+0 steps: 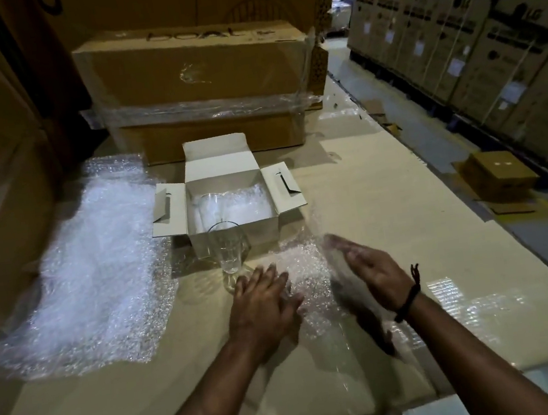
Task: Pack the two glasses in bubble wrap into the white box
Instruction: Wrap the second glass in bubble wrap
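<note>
While your left hand (pixel 263 301) lies flat, fingers straight, on the small bubble wrap sheet (pixel 307 265), the bare footed glass (pixel 228 251) stands upright just beyond its fingertips, before the white box (pixel 258 233). Your right hand (pixel 373 267), open and blurred, hovers further right, so the left one is nearer.

An open white cardboard box (pixel 262 233) sits toward the far edge of the flat brown cardboard surface (pixel 367 192). A clear drinking glass (pixel 228 254) stands just in front of it. The left hand (pixel 263 301) lies flat on a small clear bubble wrap sheet (pixel 308 272). The right hand (pixel 373 267) hovers beside it with straight fingers.
</note>
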Available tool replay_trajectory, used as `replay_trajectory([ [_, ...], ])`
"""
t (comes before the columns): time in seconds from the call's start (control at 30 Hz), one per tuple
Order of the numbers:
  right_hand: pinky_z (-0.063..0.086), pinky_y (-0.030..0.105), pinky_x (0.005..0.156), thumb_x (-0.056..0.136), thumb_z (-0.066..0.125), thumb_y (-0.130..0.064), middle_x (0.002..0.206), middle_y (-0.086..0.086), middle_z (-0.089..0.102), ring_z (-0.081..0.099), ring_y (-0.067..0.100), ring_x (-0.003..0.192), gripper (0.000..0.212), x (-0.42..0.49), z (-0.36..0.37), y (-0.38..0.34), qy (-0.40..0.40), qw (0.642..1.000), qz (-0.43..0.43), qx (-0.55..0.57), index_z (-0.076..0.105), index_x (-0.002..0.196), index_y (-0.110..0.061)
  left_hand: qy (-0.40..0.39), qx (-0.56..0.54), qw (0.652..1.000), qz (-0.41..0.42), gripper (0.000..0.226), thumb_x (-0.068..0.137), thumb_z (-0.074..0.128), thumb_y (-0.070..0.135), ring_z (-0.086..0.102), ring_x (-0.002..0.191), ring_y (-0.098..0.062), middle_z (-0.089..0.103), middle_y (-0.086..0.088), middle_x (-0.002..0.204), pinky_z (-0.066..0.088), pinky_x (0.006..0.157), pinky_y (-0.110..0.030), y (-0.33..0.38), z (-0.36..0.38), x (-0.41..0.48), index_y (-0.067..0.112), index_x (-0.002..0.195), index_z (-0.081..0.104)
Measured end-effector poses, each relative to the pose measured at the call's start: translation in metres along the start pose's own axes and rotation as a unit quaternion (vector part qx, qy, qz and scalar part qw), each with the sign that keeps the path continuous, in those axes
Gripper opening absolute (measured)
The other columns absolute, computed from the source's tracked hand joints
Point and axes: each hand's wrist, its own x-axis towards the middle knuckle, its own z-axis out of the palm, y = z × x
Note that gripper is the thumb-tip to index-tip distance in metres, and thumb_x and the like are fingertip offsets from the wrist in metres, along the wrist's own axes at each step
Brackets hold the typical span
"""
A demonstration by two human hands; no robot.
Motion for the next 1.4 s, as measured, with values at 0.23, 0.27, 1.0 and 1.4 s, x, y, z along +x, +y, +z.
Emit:
replay_trajectory([
  [0.23,0.009,0.033,0.118,0.079,0.014,-0.071,0.157,-0.005,0.02,0.012,0.013,0.146,0.083,-0.007,0.042,0.013,-0.244,0.88,-0.069,-0.401,0.034,0.146,-0.028,0.112,-0.161,0.98,-0.026,0.052,0.096,0.033,0.031,0.036,0.14,-0.023,0.043,-0.007,0.15,0.024,0.117,-0.03,-0.013,0.007,-0.008,0.018,0.145,0.043],
  [0.27,0.006,0.033,0.118,0.076,0.016,-0.08,0.157,-0.007,0.019,0.01,0.01,0.146,0.089,-0.008,0.041,0.012,-0.25,0.887,-0.061,-0.383,0.032,0.147,-0.028,0.117,-0.145,0.982,-0.011,0.052,0.096,0.033,0.033,0.037,0.139,-0.024,0.043,-0.008,0.15,0.028,0.116,-0.034,-0.014,0.008,-0.01,0.02,0.145,0.044],
  [1.0,0.038,0.027,0.049,0.043,0.076,-0.031,0.064,0.0,0.06,0.057,0.028,0.058,0.024,0.016,0.048,-0.005,0.001,0.822,-0.101,-0.561,0.069,0.065,-0.023,0.213,0.016,0.972,0.103,0.067,0.082,0.061,0.036,0.035,0.132,-0.032,0.039,-0.014,0.151,0.031,0.107,-0.044,-0.006,0.011,-0.017,0.016,0.143,0.044],
  [1.4,0.045,0.031,0.094,0.087,0.059,-0.027,0.127,0.002,0.06,0.054,0.024,0.118,0.034,0.05,0.054,-0.035,-0.132,0.843,0.107,-0.51,0.062,0.121,-0.028,0.211,0.026,0.977,0.014,0.011,0.074,0.064,0.031,0.055,0.084,-0.022,0.063,0.008,0.087,0.034,0.076,-0.036,-0.007,0.013,-0.017,0.026,0.076,0.074],
])
